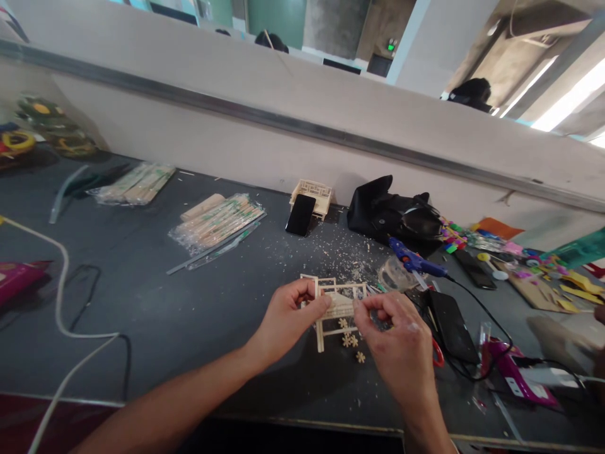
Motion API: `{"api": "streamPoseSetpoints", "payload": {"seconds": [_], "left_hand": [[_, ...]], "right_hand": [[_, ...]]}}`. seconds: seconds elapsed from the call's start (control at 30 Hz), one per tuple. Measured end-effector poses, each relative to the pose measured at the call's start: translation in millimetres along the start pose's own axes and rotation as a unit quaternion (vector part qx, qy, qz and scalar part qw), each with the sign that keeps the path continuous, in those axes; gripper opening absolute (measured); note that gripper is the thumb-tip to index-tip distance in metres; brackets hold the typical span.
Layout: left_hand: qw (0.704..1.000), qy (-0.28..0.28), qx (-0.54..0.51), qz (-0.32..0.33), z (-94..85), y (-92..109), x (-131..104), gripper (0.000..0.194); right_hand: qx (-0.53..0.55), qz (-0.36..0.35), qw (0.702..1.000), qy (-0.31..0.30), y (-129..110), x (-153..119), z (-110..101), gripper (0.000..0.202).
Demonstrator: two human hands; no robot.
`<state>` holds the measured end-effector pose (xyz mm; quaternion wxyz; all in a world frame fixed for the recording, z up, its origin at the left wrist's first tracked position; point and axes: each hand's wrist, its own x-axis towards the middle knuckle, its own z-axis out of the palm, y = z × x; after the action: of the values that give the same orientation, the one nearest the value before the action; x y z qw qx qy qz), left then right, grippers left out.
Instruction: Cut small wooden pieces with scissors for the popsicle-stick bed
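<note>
A small model frame built from pale wooden sticks, shaped like a miniature bench, is tilted above the dark table. My left hand is closed around its left side, with the thumb on the front. My right hand pinches at the right end of a pale strip lying across the frame; the fingertips partly hide the contact. Just below the frame lie several tiny flower-shaped wooden pieces. A blue glue gun rests beyond my right hand, and red scissor handles show beside it.
A similar small bench stands by the wall with a phone leaning on it. Bagged wooden sticks, white crumbs, a black bag, a second phone, cables and a magenta box surround the work area.
</note>
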<state>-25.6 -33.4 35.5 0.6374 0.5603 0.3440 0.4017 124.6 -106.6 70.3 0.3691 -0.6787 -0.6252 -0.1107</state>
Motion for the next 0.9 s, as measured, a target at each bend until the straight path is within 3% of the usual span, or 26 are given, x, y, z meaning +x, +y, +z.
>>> {"api": "streamPoseSetpoints", "payload": {"seconds": [0.37, 0.63, 0.77, 0.9], "left_hand": [[1.0, 0.002, 0.0, 0.004, -0.1, -1, 1, 0.025], [0.999, 0.022, -0.039, -0.014, -3.1, 2, 8, 0.028], [0.997, 0.056, -0.043, 0.004, -13.1, 6, 29, 0.027], [0.996, 0.056, -0.031, 0.063, -27.2, 3, 49, 0.027]], "right_hand": [[-0.011, -0.002, 1.0, 0.024, 0, 1, 6, 0.025], [0.11, 0.072, 0.991, 0.012, 9, 4, -12, 0.023], [0.197, 0.162, 0.967, -0.009, 31, 1, -9, 0.023], [0.34, 0.248, 0.905, -0.056, 50, -1, 11, 0.027]]}}
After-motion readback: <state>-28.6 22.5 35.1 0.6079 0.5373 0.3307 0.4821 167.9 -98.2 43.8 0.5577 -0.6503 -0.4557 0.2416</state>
